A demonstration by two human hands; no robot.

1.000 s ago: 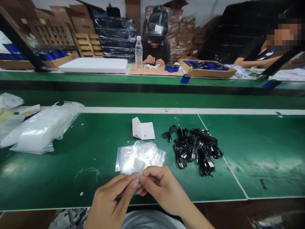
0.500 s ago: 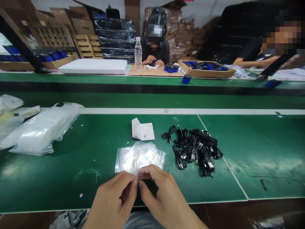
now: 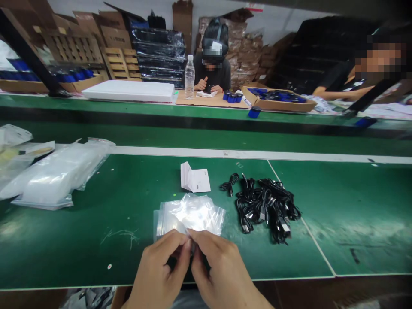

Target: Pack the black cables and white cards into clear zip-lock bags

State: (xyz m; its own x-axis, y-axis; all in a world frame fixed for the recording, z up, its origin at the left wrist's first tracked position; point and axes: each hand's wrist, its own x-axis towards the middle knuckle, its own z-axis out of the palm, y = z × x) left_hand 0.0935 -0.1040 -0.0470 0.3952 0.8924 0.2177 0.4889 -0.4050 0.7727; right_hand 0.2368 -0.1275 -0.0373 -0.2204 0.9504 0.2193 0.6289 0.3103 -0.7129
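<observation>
My left hand and my right hand meet at the near edge of the green table, thumbs and forefingers pinched together on a small clear plastic bag that rises from between the fingertips. Just beyond them lies a loose stack of clear zip bags. A heap of black cables sits to the right of the stack, with one coiled cable apart at its left. A folded white card booklet stands behind the bags.
Large clear plastic bags lie at the left. Across a green conveyor, a person sits at a far bench by a water bottle, blue caps and a cardboard tray. Another person is at far right.
Both hands stay pinched together on the small bag; they have shifted slightly toward me and the view has tilted a little downward. The stacks and cables have not moved.
</observation>
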